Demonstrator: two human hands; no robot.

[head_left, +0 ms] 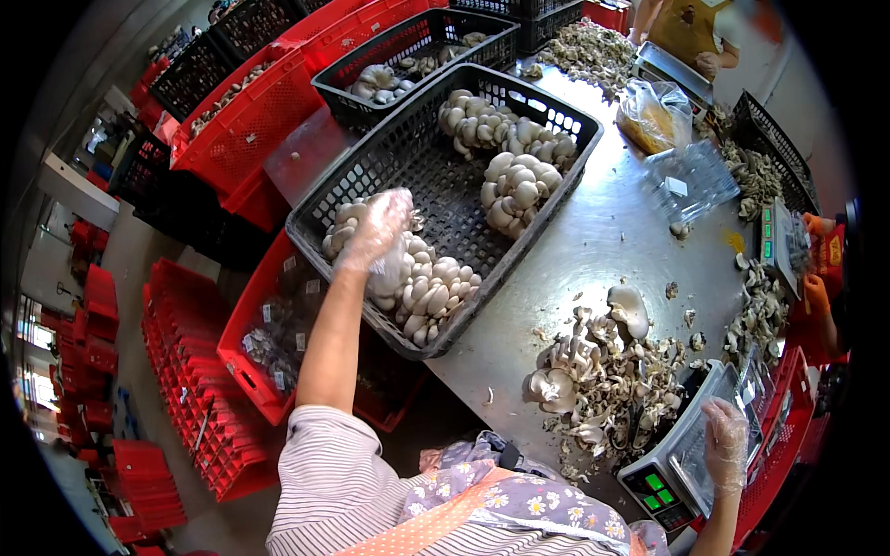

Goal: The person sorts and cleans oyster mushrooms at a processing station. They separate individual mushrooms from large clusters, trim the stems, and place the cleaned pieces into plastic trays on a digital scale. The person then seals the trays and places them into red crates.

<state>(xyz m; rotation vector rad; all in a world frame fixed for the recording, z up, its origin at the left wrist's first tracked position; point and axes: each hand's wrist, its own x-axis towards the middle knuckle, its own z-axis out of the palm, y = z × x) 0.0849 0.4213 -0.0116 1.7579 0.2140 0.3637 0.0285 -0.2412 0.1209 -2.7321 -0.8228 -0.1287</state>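
Observation:
My left hand [380, 227], in a clear plastic glove, reaches into a large black crate [311, 218]. Its fingers are closed around part of a pale oyster mushroom cluster [431, 287] on the crate's near side; the mushrooms and glove partly hide the grip. More mushroom clusters [519, 185] lie at the crate's far right. My right hand [725, 449], also gloved, hovers loosely open beside a clear plastic tray [691, 459] on a digital scale [663, 491] with a lit green display. Nothing shows in its fingers. Loose trimmed mushrooms [612, 380] are heaped left of the scale.
A steel table [528, 296] carries the crate, a clear bag [654, 116] and stacked clear trays [691, 181]. Another black crate [417, 69] stands behind. Red crates [246, 130] fill the left. Co-workers' hands [816, 292] work at the right, beside another scale [779, 246].

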